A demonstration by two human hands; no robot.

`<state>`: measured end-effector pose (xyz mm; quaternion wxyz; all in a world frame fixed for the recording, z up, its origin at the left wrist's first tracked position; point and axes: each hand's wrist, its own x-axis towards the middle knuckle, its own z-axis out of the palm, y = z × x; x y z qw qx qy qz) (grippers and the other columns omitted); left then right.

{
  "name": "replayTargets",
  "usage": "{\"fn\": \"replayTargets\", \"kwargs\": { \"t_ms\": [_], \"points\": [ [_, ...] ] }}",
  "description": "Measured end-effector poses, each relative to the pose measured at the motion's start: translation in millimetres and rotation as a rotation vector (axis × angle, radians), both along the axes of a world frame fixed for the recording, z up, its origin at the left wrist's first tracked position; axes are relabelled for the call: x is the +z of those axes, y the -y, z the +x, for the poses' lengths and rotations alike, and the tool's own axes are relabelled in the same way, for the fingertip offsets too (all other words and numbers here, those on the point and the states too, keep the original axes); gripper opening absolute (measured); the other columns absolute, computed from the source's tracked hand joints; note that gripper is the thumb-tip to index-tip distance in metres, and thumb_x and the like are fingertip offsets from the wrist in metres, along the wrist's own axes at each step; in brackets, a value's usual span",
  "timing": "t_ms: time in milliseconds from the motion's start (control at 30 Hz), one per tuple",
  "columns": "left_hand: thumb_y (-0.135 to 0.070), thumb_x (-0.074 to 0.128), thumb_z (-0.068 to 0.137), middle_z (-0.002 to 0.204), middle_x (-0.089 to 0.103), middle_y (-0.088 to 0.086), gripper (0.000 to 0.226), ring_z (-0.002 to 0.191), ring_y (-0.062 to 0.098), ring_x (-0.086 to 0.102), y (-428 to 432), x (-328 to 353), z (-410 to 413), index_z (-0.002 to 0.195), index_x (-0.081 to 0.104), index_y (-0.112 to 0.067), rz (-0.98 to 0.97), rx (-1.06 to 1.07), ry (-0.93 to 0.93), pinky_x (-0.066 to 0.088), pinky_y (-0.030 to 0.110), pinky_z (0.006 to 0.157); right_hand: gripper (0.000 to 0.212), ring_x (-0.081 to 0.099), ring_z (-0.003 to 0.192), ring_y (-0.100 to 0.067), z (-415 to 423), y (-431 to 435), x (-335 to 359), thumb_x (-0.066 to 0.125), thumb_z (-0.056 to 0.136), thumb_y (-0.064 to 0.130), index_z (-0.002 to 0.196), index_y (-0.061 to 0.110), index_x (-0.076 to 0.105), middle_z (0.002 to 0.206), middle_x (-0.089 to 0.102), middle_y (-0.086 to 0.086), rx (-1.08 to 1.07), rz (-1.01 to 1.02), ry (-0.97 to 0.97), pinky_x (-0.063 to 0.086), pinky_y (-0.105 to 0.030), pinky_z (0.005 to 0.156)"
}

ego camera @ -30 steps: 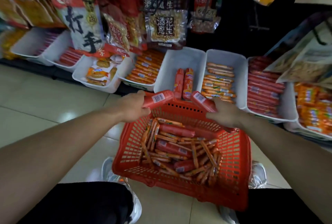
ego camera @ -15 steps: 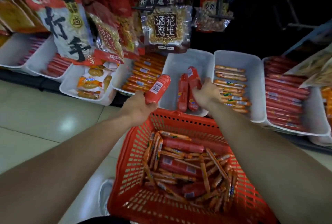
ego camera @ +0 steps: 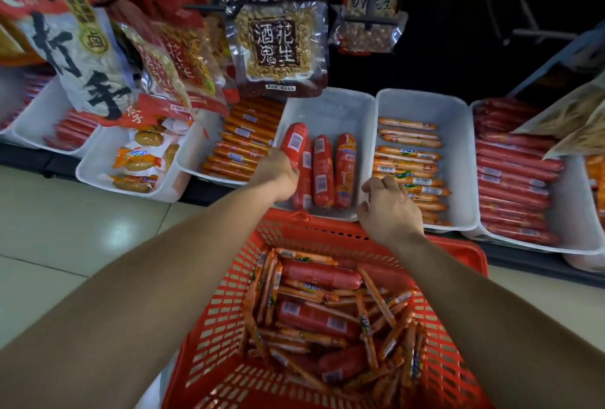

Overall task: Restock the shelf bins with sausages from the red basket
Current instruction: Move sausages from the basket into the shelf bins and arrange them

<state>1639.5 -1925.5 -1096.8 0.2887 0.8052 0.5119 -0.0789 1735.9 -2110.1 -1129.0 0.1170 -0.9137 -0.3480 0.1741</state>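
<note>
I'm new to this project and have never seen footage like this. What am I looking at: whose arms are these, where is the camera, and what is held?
There is no machine here: these are a person's two bare arms, filmed by one wide-angle camera worn on the head, looking forward and down. The left hand grips a fat red sausage over a white bin where three similar ones lie side by side. The right hand holds nothing; its fingers are loosely curled near that bin's right rim. Below the arms stands a red basket holding a mix of fat and thin sausages. The next bin to the right holds thin orange sausages, and snack bags hang above.
</note>
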Motion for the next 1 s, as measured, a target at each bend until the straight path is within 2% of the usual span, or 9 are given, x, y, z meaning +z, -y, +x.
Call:
{"fn": "replayTargets", "kwargs": {
  "t_ms": [167,267,433,667,733,833,933,1000],
  "points": [
    [-0.023,0.061,0.096,0.135,0.048,0.018,0.049,0.12,0.037,0.055,15,-13,4,0.138,0.039,-0.009,0.143,-0.023,-0.01,0.049,0.045,0.094,0.04,0.05,0.121,-0.031,3,5,-4,0.055,0.091,0.023,0.13,0.02,0.047,0.13,0.051,-0.007,-0.009,0.022,-0.058,0.049,-0.043,0.085],
    [-0.028,0.062,0.095,0.136,0.048,0.016,0.051,0.122,0.036,0.054,13,-1,-6,0.139,0.043,-0.012,0.111,-0.127,-0.038,0.049,0.046,0.098,0.042,0.05,0.121,-0.03,0,8,1,0.054,0.091,0.026,0.132,0.018,0.048,0.131,0.051,-0.008,0.015,-0.006,-0.054,0.049,-0.042,0.088],
    [-0.037,0.058,0.095,0.133,0.052,0.008,0.043,0.116,0.027,0.056,13,31,-36,0.133,0.053,-0.018,0.045,-0.299,-0.107,0.049,0.041,0.095,0.044,0.049,0.122,-0.032,-10,26,25,0.053,0.093,0.03,0.135,0.018,0.047,0.135,0.046,-0.008,0.106,-0.082,-0.048,0.049,-0.044,0.09],
    [-0.038,0.058,0.093,0.127,0.055,0.005,0.035,0.114,0.027,0.057,62,63,-90,0.123,0.059,-0.021,0.067,-0.492,-0.171,0.049,0.043,0.096,0.049,0.047,0.126,-0.035,-30,72,68,0.055,0.09,0.029,0.137,0.018,0.048,0.137,0.045,-0.009,0.124,-0.135,-0.069,0.047,-0.046,0.098],
    [-0.037,0.057,0.094,0.126,0.055,0.004,0.032,0.115,0.026,0.056,81,59,-108,0.121,0.059,-0.02,0.058,-0.543,-0.173,0.048,0.042,0.096,0.052,0.046,0.128,-0.035,-40,85,71,0.056,0.09,0.03,0.14,0.018,0.046,0.141,0.043,-0.009,0.128,-0.143,-0.076,0.047,-0.046,0.098],
    [-0.036,0.055,0.095,0.129,0.052,0.004,0.033,0.119,0.028,0.055,109,39,-135,0.124,0.057,-0.019,0.015,-0.563,-0.195,0.047,0.04,0.097,0.047,0.048,0.124,-0.035,-57,104,61,0.056,0.089,0.032,0.134,0.019,0.051,0.137,0.046,-0.009,0.128,-0.156,-0.101,0.047,-0.048,0.097],
    [-0.035,0.054,0.094,0.137,0.049,0.009,0.041,0.123,0.031,0.052,130,9,-159,0.131,0.053,-0.016,-0.008,-0.578,-0.245,0.045,0.04,0.1,0.048,0.047,0.126,-0.036,-71,119,38,0.055,0.092,0.038,0.136,0.018,0.05,0.136,0.046,-0.011,0.146,-0.21,-0.137,0.046,-0.047,0.1],
    [-0.036,0.055,0.093,0.139,0.048,0.014,0.04,0.12,0.035,0.054,137,-14,-172,0.127,0.053,-0.015,-0.045,-0.581,-0.275,0.048,0.043,0.097,0.05,0.047,0.128,-0.038,-78,126,15,0.055,0.093,0.038,0.138,0.017,0.048,0.14,0.044,-0.013,0.158,-0.264,-0.164,0.045,-0.046,0.102]
  ]
}}
